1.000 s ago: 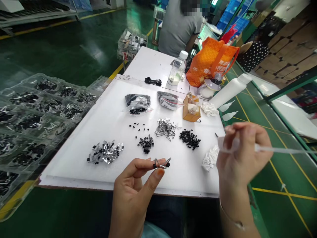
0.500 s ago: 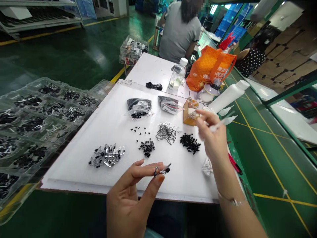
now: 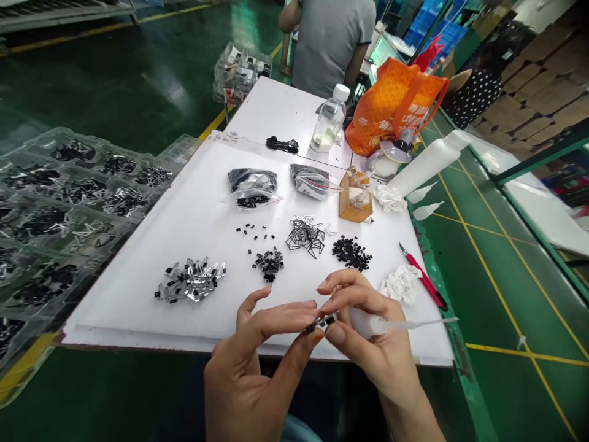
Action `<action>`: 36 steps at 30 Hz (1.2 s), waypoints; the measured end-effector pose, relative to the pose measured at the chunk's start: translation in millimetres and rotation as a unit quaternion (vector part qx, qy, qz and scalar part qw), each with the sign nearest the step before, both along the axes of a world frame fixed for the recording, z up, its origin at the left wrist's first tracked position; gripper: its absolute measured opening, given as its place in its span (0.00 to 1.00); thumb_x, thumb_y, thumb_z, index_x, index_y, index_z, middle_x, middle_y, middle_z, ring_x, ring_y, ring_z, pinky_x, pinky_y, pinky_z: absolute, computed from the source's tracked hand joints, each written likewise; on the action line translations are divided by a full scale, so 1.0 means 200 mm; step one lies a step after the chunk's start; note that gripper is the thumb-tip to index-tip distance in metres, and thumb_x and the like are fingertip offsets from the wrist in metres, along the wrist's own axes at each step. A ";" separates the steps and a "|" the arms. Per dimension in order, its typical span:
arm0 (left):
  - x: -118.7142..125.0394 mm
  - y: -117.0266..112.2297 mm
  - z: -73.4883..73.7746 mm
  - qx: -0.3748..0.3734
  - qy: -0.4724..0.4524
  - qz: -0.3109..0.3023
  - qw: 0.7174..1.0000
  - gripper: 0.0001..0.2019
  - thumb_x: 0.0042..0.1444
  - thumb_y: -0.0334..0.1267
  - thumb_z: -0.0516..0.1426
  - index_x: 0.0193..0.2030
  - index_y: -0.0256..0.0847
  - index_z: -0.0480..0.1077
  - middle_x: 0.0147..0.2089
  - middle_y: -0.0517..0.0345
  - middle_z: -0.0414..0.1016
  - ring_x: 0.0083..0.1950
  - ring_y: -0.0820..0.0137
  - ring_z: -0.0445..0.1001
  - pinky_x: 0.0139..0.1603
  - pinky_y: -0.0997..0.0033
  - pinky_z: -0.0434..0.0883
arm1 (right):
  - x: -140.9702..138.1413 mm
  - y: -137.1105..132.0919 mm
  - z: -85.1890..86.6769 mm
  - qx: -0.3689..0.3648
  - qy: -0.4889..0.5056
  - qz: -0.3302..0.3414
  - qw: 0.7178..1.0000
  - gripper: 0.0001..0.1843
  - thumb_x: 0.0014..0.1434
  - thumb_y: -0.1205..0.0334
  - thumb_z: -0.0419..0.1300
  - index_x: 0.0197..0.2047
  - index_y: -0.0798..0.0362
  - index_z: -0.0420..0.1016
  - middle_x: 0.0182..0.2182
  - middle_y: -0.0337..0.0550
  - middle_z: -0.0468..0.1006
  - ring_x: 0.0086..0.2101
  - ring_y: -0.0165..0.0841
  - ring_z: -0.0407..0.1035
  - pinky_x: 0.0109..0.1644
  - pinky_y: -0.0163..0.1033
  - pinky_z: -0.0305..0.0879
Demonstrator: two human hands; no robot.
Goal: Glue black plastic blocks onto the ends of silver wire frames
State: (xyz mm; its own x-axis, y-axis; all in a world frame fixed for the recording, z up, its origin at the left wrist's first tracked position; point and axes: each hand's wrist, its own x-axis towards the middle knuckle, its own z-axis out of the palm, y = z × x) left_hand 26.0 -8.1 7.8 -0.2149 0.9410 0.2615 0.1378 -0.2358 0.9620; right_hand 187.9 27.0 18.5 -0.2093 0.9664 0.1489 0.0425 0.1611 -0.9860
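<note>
Pinching a small black-and-silver metal clip part (image 3: 321, 322) between thumb and forefinger of the left hand (image 3: 257, 368), remaining fingers spread loose. Closed with the right hand (image 3: 368, 344) around a slim translucent plastic dropper (image 3: 396, 323), long tip pointing off to the right, thumb and forefinger touching the same clip part. Both held in the air just above the near edge of the white foam-board surface (image 3: 193, 202).

Just beyond the hands, on the surface:
- Up and to the left of the left hand, a heap of silver-and-black assembled clips (image 3: 189, 279).
- Straight ahead of the left hand, a small heap of tiny black blocks (image 3: 268, 264), with a few loose ones further out.
- Ahead of the right hand, a tangle of bent grey wire frames (image 3: 304, 234) and a heap of black plastic bits (image 3: 352, 253).
- Just right of the right hand, a crumpled white tissue wad (image 3: 401, 283), and beside it a red-handled craft knife (image 3: 422, 275) along the right edge.

Further out:
- Two clear zip bags (image 3: 252, 187) holding dark parts.
- A small open brown cardboard box (image 3: 354, 212) holding pale little bottles, too small to make out further.
- A clear plastic water bottle (image 3: 330, 120), partly filled.
- An orange fabric bag (image 3: 394, 104).

Well left of the left hand, off the surface: clear plastic blister trays (image 3: 69, 209), with black-and-silver parts in each compartment.

Bare white foam to the left of the left hand, between the assembled clips and the near edge, and again further out on the left side.
</note>
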 end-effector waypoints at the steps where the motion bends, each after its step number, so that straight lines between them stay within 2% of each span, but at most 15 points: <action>1: 0.00 0.00 0.00 0.000 0.000 -0.003 1.000 0.17 0.58 0.24 0.65 0.44 0.55 0.79 0.39 0.79 0.86 0.44 0.75 0.86 0.73 0.69 0.64 | 0.00 0.00 0.00 -0.001 0.001 0.000 1.000 0.06 0.60 0.59 0.72 0.42 0.39 0.84 0.38 0.41 0.80 0.49 0.37 0.71 0.50 0.38 0.69; 6: 0.00 0.00 0.01 -0.009 -0.008 -0.011 1.000 0.16 0.58 0.25 0.66 0.43 0.56 0.79 0.39 0.80 0.86 0.43 0.77 0.86 0.74 0.69 0.63 | 0.00 -0.02 -0.01 -0.007 -0.004 -0.014 1.000 0.06 0.60 0.60 0.71 0.41 0.39 0.83 0.39 0.40 0.80 0.51 0.37 0.71 0.48 0.38 0.69; 10: 0.01 -0.01 0.02 -0.027 -0.023 -0.007 0.999 0.16 0.57 0.26 0.66 0.42 0.57 0.80 0.39 0.80 0.87 0.43 0.75 0.86 0.74 0.66 0.62 | -0.01 -0.02 -0.02 0.006 -0.018 -0.035 0.999 0.05 0.60 0.61 0.71 0.40 0.40 0.83 0.36 0.41 0.78 0.51 0.39 0.71 0.48 0.39 0.69; 15: 0.02 -0.01 0.04 -0.077 -0.064 0.017 0.995 0.12 0.55 0.30 0.69 0.37 0.57 0.81 0.37 0.75 0.88 0.43 0.70 0.86 0.75 0.60 0.60 | -0.03 -0.05 -0.04 0.042 -0.022 -0.050 0.998 0.13 0.63 0.58 0.69 0.51 0.37 0.81 0.25 0.35 0.72 0.48 0.37 0.71 0.54 0.40 0.66; 17: 0.02 0.00 0.06 -0.147 -0.142 0.008 0.979 0.07 0.53 0.34 0.71 0.33 0.53 0.82 0.37 0.69 0.88 0.43 0.68 0.86 0.68 0.62 0.68 | -0.03 -0.07 -0.07 0.034 -0.005 -0.058 0.998 0.17 0.63 0.54 0.69 0.56 0.35 0.79 0.22 0.33 0.66 0.46 0.36 0.71 0.55 0.40 0.65; 18: 0.02 0.02 0.07 -0.196 -0.209 -0.007 0.958 0.06 0.53 0.37 0.72 0.32 0.51 0.81 0.36 0.67 0.88 0.43 0.67 0.86 0.61 0.65 0.73 | -0.03 -0.08 -0.08 0.028 0.008 -0.061 0.998 0.19 0.63 0.52 0.69 0.57 0.35 0.78 0.21 0.32 0.65 0.44 0.36 0.71 0.55 0.40 0.65; 19: 0.02 0.03 0.08 -0.249 -0.290 -0.030 0.924 0.06 0.52 0.40 0.73 0.32 0.49 0.81 0.35 0.65 0.87 0.42 0.68 0.85 0.54 0.68 0.76 | -0.03 -0.08 -0.09 0.021 0.024 -0.066 0.997 0.19 0.64 0.51 0.68 0.58 0.35 0.78 0.21 0.32 0.64 0.42 0.36 0.71 0.54 0.41 0.65; 21: 0.02 0.05 0.10 -0.333 -0.454 -0.077 0.823 0.10 0.49 0.42 0.75 0.34 0.46 0.81 0.33 0.63 0.86 0.40 0.69 0.84 0.46 0.73 0.78 | -0.03 -0.09 -0.12 0.001 0.055 -0.089 0.995 0.19 0.64 0.50 0.67 0.58 0.37 0.79 0.22 0.32 0.66 0.38 0.34 0.70 0.53 0.41 0.65; 23: 0.01 0.07 0.10 -0.378 -0.568 -0.105 0.723 0.12 0.47 0.40 0.76 0.35 0.44 0.82 0.32 0.62 0.84 0.39 0.71 0.84 0.48 0.74 0.79 | -0.01 -0.09 -0.13 -0.036 0.086 -0.138 0.986 0.16 0.64 0.49 0.67 0.54 0.39 0.81 0.26 0.33 0.72 0.32 0.30 0.67 0.50 0.39 0.67; 24: 0.01 0.07 0.10 -0.393 -0.603 -0.112 0.685 0.12 0.46 0.38 0.77 0.36 0.42 0.82 0.31 0.61 0.84 0.38 0.72 0.84 0.49 0.73 0.79 | 0.00 -0.08 -0.14 -0.058 0.099 -0.168 0.979 0.14 0.64 0.49 0.67 0.51 0.39 0.83 0.28 0.34 0.74 0.28 0.28 0.64 0.46 0.37 0.67; 26: 0.00 0.06 0.09 -0.416 -0.643 -0.118 0.632 0.12 0.47 0.33 0.76 0.37 0.39 0.82 0.30 0.59 0.84 0.37 0.72 0.84 0.48 0.71 0.80 | 0.02 -0.06 -0.15 -0.098 0.119 -0.226 0.962 0.11 0.61 0.49 0.69 0.45 0.41 0.85 0.29 0.34 0.77 0.25 0.25 0.59 0.40 0.34 0.66; 28: -0.01 0.05 0.07 -0.430 -0.666 -0.119 0.598 0.12 0.50 0.29 0.74 0.41 0.38 0.83 0.30 0.58 0.84 0.37 0.70 0.85 0.48 0.69 0.81 | 0.05 -0.03 -0.17 -0.127 0.130 -0.268 0.946 0.10 0.58 0.50 0.72 0.41 0.44 0.85 0.26 0.35 0.77 0.24 0.24 0.59 0.37 0.32 0.64; 31: -0.02 0.05 0.07 -0.432 -0.689 -0.122 0.569 0.13 0.56 0.27 0.71 0.48 0.36 0.81 0.31 0.56 0.85 0.36 0.70 0.85 0.46 0.67 0.81 | 0.09 -0.01 -0.23 -0.155 0.134 -0.290 0.935 0.11 0.56 0.51 0.74 0.39 0.47 0.85 0.24 0.34 0.75 0.24 0.24 0.58 0.36 0.31 0.62; 34: -0.02 0.05 0.06 -0.424 -0.699 -0.129 0.561 0.14 0.62 0.28 0.66 0.55 0.37 0.79 0.31 0.57 0.85 0.37 0.70 0.86 0.46 0.66 0.81 | 0.13 -0.01 -0.29 -0.173 0.131 -0.288 0.933 0.12 0.55 0.52 0.74 0.39 0.48 0.85 0.24 0.35 0.76 0.23 0.23 0.58 0.32 0.31 0.59; 36: -0.03 0.05 0.06 -0.412 -0.695 -0.135 0.573 0.16 0.63 0.29 0.66 0.57 0.37 0.78 0.33 0.57 0.84 0.38 0.72 0.85 0.46 0.67 0.80 | 0.14 -0.03 -0.31 -0.176 0.131 -0.290 0.931 0.12 0.55 0.52 0.74 0.39 0.48 0.85 0.23 0.34 0.75 0.23 0.23 0.58 0.33 0.32 0.61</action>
